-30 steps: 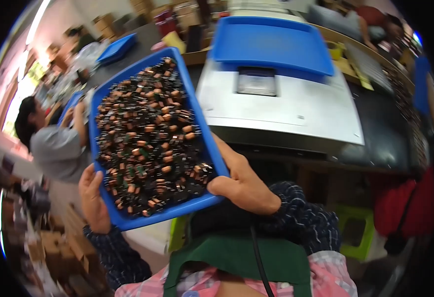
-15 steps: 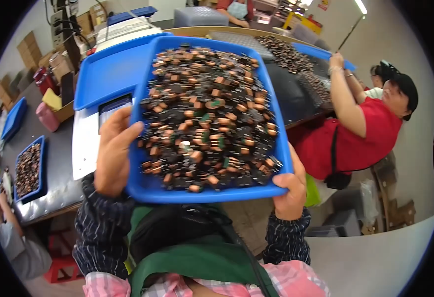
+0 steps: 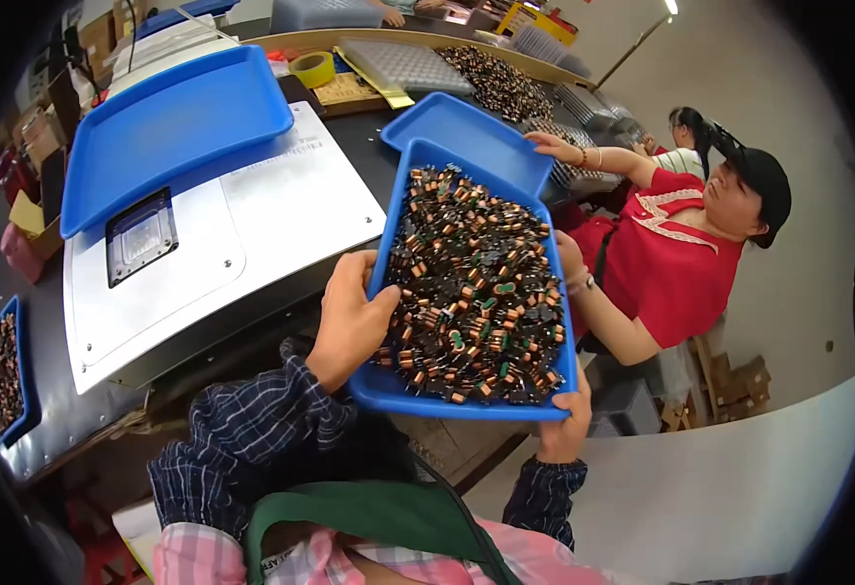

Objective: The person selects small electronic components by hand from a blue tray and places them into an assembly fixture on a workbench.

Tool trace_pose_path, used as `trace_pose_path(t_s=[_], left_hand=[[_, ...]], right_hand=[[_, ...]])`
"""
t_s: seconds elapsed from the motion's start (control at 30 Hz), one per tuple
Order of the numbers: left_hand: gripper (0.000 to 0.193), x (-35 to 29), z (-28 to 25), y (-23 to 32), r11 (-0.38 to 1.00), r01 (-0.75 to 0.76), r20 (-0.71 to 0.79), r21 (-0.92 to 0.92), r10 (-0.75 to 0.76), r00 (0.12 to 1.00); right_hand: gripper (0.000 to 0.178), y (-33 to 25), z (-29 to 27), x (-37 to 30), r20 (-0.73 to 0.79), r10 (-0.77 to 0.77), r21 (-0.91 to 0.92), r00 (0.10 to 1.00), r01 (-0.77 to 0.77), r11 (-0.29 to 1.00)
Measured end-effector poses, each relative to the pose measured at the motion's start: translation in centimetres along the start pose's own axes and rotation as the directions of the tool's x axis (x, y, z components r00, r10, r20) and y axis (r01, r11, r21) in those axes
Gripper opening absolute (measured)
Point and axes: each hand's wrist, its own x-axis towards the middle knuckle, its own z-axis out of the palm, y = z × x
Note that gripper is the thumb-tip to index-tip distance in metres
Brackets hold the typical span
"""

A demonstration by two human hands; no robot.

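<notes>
A deep blue plastic tray [image 3: 417, 402], heaped with small black parts wound with copper wire [image 3: 476, 283], is held in front of me, slightly tilted. My left hand [image 3: 354, 317] grips its left wall, thumb over the rim. At the near right corner my right hand [image 3: 566, 424] is closed on the tray, thumb on the rim and fingers partly hidden underneath. A co-worker's hand [image 3: 571, 261] is at the tray's right side. That person's other hand [image 3: 549, 148] rests at another blue tray [image 3: 476, 132] just behind mine.
A white machine [image 3: 291, 210] with a small window stands at left, a shallow blue tray [image 3: 174, 132] on top. Behind lie a yellow tape roll [image 3: 312, 68], clear blister trays [image 3: 403, 66] and piled coils [image 3: 500, 83]. The co-worker in red [image 3: 686, 273] stands close at right.
The full tray has moved right and lower in view, uncovering the white machine. The co-worker has come nearer, one hand now at my tray's side, the other at a blue tray behind it.
</notes>
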Motion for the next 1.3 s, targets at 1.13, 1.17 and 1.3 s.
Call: trace_pose_path(t_s=[1.13, 1.17, 1.3], left_hand=[[0.058, -6.0, -2.6, -5.5, 0.934, -0.328, 0.17, -0.142, 0.35, 0.921], [0.056, -8.4, -2.7, -6.9, 0.921, -0.347, 0.23, -0.178, 0.382, 0.895], [0.036, -18.1, -6.4, -8.7, 0.979, -0.2, 0.623, -0.048, 0.186, 0.76]], right_hand=[[0.056, 13.5, 1.4, 3.6, 0.1, -0.198, 0.793, 0.975, 0.042, 0.608], [0.054, 15.4, 1.6, 3.7, 0.011, -0.137, 0.654, 0.99, 0.096, 0.75], [0.045, 17.9, 8.4, 3.8, 0.256, -0.744, -0.539, 0.618, 0.73, 0.421]])
